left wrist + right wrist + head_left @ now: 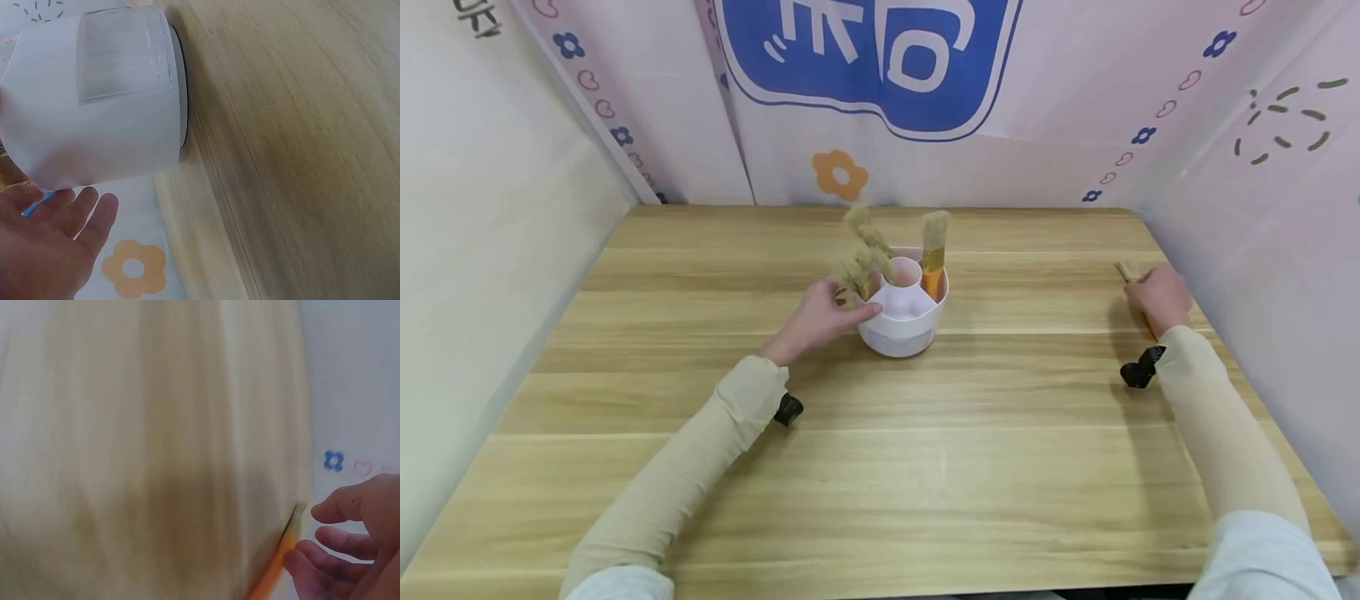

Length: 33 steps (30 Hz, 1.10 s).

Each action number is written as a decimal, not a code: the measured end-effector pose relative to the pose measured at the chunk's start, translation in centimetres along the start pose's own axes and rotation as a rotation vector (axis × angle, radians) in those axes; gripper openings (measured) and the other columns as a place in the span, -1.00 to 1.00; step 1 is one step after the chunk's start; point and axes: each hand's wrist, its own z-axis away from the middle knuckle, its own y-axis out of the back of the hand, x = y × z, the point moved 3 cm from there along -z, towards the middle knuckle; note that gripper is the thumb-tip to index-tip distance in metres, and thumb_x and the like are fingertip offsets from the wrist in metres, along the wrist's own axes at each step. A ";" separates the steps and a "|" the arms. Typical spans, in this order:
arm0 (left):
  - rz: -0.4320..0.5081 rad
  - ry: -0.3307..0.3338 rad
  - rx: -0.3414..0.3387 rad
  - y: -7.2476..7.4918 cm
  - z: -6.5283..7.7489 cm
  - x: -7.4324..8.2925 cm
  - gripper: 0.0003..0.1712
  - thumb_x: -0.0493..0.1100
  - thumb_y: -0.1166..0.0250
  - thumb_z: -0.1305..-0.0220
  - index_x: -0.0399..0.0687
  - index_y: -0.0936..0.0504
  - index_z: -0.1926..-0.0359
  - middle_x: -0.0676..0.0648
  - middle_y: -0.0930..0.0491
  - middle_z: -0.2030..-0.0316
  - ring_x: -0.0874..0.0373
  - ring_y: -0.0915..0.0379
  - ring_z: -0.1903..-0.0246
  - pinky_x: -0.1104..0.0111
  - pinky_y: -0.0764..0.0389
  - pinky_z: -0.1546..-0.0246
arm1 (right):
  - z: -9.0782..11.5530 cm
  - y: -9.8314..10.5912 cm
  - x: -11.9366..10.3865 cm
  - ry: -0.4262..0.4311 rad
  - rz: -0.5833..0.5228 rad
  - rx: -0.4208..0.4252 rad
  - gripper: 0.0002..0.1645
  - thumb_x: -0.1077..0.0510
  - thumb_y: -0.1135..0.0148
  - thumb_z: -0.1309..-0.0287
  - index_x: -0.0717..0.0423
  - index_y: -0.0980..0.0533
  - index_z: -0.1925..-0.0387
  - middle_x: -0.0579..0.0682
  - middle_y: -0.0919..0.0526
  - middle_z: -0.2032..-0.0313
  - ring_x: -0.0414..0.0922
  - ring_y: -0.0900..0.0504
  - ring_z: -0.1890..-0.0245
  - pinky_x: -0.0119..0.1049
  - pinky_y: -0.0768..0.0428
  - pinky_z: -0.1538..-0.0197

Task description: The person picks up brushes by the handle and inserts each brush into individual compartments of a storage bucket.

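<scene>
A round white desk organizer [903, 327] stands on the table, with several pale-bristled brushes in its compartments; one wide brush [934, 254] has an orange handle. My left hand [820, 321] holds the organizer's left side, its thumb across the front near the rim. The left wrist view shows that hand's fingers [94, 219] reaching along the organizer's edge. At the table's far right, my right hand [1159, 298] is over a brush [275, 565] with an orange handle. Its thumb and fingers stand apart beside the brush, the lower fingertips against or very near the handle.
The wooden table [1000, 483] ends at a printed white backdrop [1045, 167] behind and a white side wall [1285, 250] close to my right hand. Another white wall [497, 208] borders the left. A clear drawer-like panel [125, 56] is set in the organizer's front.
</scene>
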 end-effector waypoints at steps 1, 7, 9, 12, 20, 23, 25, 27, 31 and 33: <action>-0.001 0.002 -0.001 0.0 0.0 0.0 -0.24 0.15 -0.32 -0.11 0.03 -0.30 -0.29 -0.10 -0.36 -0.28 0.02 -0.26 -0.30 0.08 -0.38 -0.27 | -0.1 0.0 0.3 -0.004 0.003 -0.005 -0.62 0.11 0.01 -0.08 0.11 -0.40 0.79 -0.01 -0.40 0.73 -0.02 -0.38 0.59 -0.30 -0.32 0.60; 0.010 0.005 0.000 0.1 0.0 0.1 -0.25 0.11 -0.32 -0.13 0.01 -0.30 -0.29 -0.10 -0.33 -0.30 0.00 -0.23 -0.32 0.07 -0.38 -0.27 | -0.5 0.0 1.3 -0.076 0.057 -0.032 -0.69 0.10 0.06 -0.04 0.25 -0.43 0.61 0.22 -0.52 0.45 0.15 -0.46 0.30 -0.12 -0.49 0.46; 0.012 0.002 0.006 0.2 0.0 0.1 -0.26 0.09 -0.33 -0.13 0.00 -0.31 -0.29 -0.11 -0.34 -0.29 0.00 -0.25 -0.31 0.08 -0.39 -0.27 | -0.7 -0.1 1.3 -0.110 0.074 -0.057 -0.60 0.07 0.09 -0.06 0.42 -0.41 0.40 0.39 -0.48 0.25 0.21 -0.45 0.20 0.00 -0.54 0.33; 0.013 0.003 0.005 0.2 0.0 0.1 -0.28 0.07 -0.34 -0.13 -0.01 -0.32 -0.27 -0.12 -0.37 -0.27 0.00 -0.28 -0.29 0.09 -0.41 -0.26 | -1.0 -0.2 1.4 -0.127 0.090 -0.083 -0.48 0.04 0.10 -0.08 0.52 -0.35 0.23 0.48 -0.40 0.12 0.25 -0.42 0.14 0.05 -0.54 0.24; 0.027 0.025 -0.011 0.1 0.0 -0.1 -0.30 0.06 -0.34 -0.12 -0.03 -0.35 -0.25 -0.11 -0.38 -0.25 0.01 -0.30 -0.27 0.11 -0.40 -0.26 | -1.6 -0.6 1.7 -0.090 0.059 -0.045 -0.64 0.06 -0.02 -0.05 0.12 -0.26 0.74 0.21 -0.42 0.50 0.12 -0.40 0.35 -0.20 -0.42 0.46; 0.018 0.023 -0.011 0.0 -0.1 0.0 -0.29 0.07 -0.34 -0.11 -0.03 -0.35 -0.25 -0.11 -0.38 -0.25 0.00 -0.30 -0.27 0.10 -0.41 -0.26 | -1.4 -0.6 1.8 -0.100 0.056 -0.051 -0.67 0.07 0.00 -0.05 0.28 -0.35 0.60 0.33 -0.45 0.35 0.18 -0.42 0.28 -0.13 -0.46 0.41; 0.012 0.018 -0.010 -0.1 0.0 0.1 -0.29 0.07 -0.34 -0.11 -0.04 -0.35 -0.25 -0.12 -0.39 -0.25 0.00 -0.31 -0.26 0.10 -0.42 -0.25 | -1.3 -0.6 1.9 -0.093 0.056 -0.053 -0.63 0.05 -0.03 -0.06 0.34 -0.34 0.53 0.34 -0.45 0.35 0.18 -0.44 0.29 -0.12 -0.47 0.42; 0.006 0.018 -0.006 -0.1 0.0 0.1 -0.29 0.07 -0.34 -0.11 -0.04 -0.35 -0.25 -0.12 -0.39 -0.25 0.00 -0.31 -0.26 0.10 -0.42 -0.24 | -1.2 -0.5 1.8 -0.079 0.049 -0.056 -0.60 0.01 -0.05 -0.07 0.29 -0.31 0.61 0.22 -0.44 0.50 0.12 -0.43 0.38 -0.18 -0.45 0.49; 0.012 0.017 -0.004 0.1 0.0 0.0 -0.29 0.06 -0.34 -0.12 -0.04 -0.34 -0.26 -0.13 -0.39 -0.25 0.00 -0.31 -0.27 0.11 -0.42 -0.25 | -1.0 0.0 1.2 -0.032 -0.026 -0.053 -0.52 -0.04 -0.11 -0.10 0.10 -0.26 0.78 -0.09 -0.32 0.75 -0.07 -0.35 0.58 -0.32 -0.36 0.60; 0.017 0.018 -0.005 0.1 0.0 0.0 -0.29 0.06 -0.34 -0.12 -0.03 -0.34 -0.26 -0.12 -0.38 -0.25 0.00 -0.30 -0.27 0.11 -0.41 -0.25 | -0.9 0.4 0.7 -0.015 -0.076 -0.051 -0.51 -0.04 -0.12 -0.13 0.13 -0.33 0.78 -0.11 -0.35 0.77 -0.10 -0.34 0.63 -0.31 -0.35 0.61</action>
